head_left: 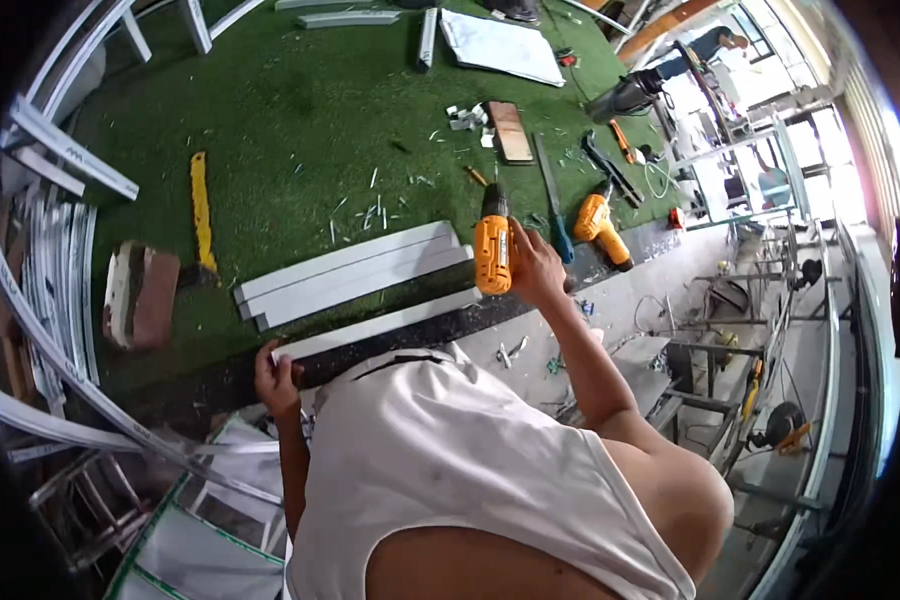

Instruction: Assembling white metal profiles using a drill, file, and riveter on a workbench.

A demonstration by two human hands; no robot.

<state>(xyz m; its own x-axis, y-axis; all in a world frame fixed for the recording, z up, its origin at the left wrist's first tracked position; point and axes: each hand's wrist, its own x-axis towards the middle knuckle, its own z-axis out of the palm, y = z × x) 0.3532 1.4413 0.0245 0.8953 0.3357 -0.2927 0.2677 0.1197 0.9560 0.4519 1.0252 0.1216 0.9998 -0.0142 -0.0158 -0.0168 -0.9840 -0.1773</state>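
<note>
My right hand (538,266) is wrapped round an orange and black cordless drill (493,252), whose bit points away from me over the green-covered bench. At the bench's near edge, my left hand (277,378) grips the left end of a long white profile strip (380,325). The strip's right end reaches close to the drill. Just beyond it, several white profile pieces (355,273) lie side by side. A second orange drill (600,230) rests to the right of my right hand, with a blue-handled file (555,210) between the two drills.
A yellow-handled tool (202,210) and a brown block (142,297) lie at left. Farther back are a wooden block (511,132), a black clamp-like tool (610,168) and a white sheet (502,46). Small offcuts are scattered over the green bench top (300,120). Metal frames (45,300) stand at left.
</note>
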